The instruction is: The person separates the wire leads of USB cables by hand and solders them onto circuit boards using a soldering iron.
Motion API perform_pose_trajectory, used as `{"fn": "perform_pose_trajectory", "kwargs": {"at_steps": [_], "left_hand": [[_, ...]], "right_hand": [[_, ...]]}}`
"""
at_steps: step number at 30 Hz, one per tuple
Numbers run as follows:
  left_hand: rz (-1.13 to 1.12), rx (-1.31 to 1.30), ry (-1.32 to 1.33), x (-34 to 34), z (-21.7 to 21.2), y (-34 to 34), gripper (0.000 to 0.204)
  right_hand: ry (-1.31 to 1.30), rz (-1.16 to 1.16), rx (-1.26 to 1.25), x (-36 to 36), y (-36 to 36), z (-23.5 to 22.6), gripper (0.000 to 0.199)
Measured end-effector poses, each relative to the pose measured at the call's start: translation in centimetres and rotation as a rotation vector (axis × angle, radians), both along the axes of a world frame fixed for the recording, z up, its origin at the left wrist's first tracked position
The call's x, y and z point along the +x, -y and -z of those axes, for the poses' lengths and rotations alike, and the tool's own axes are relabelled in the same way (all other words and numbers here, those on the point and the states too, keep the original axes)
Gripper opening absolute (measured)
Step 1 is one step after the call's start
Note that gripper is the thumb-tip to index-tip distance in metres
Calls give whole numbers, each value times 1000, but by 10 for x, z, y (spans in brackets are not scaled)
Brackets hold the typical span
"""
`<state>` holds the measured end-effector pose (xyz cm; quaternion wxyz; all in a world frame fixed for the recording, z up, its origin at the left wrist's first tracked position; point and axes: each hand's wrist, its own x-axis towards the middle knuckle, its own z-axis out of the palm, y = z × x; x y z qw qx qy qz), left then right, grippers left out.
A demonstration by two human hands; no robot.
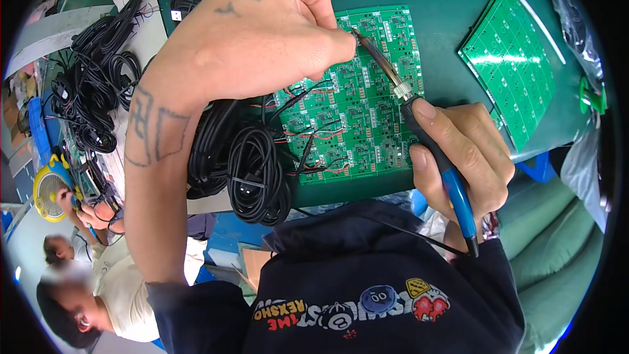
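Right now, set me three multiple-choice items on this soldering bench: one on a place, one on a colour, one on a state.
1. Where does the second green panel lie?
A. right of the wired board
B. under the cables
C. on the lap

2. What colour is the soldering iron handle?
A. red
B. blue
C. yellow

3. How is the right hand?
A. open flat
B. closed round the iron
C. holding a cable

A: it lies tilted at the mat's right. B: the handle shows blue. B: fingers wrap the handle, while the left hand pinches at the wired board.

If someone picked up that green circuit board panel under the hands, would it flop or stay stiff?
The green circuit board panel looks thin and flat, so probably stiff and light. Red and black wires run off its left side to the coiled black cables, which would likely drag.
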<state>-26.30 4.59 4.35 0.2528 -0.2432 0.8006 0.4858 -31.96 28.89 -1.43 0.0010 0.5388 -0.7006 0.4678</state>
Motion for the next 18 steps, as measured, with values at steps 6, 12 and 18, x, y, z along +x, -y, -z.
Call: {"fn": "perform_pose_trajectory", "kwargs": {"at_steps": [6,12,18], "left_hand": [[4,-8,2,-1,0,0,15],[-6,10,18,-1,1,1,14],[-77,63,-18,5,5,-1,14]], "right_hand": [[-44,-38,9,-3,-2,0,29],[57,7,-70,-2,-6,-1,29],[26,0,-48,-2,-6,-1,29]]}}
